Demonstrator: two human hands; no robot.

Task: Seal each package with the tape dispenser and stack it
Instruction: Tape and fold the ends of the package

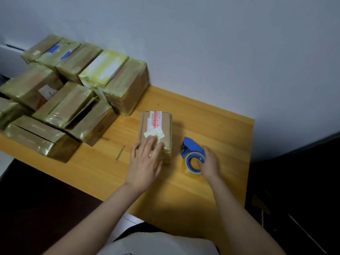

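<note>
A small brown cardboard package (156,126) with red-and-white printed tape and a pale label lies on the wooden table (211,122), near its middle. My left hand (145,161) rests flat on the package's near end, fingers straight. Just to the right stands a blue tape dispenser (192,150) with a roll of clear tape. My right hand (209,163) grips the dispenser at the roll, with fingers hooked into the roll's core.
Several taped packages (73,89) are stacked in a pile at the table's left and back, against the pale wall. One box in the pile shows an open dark gap. The table's right edge drops off to a dark floor area.
</note>
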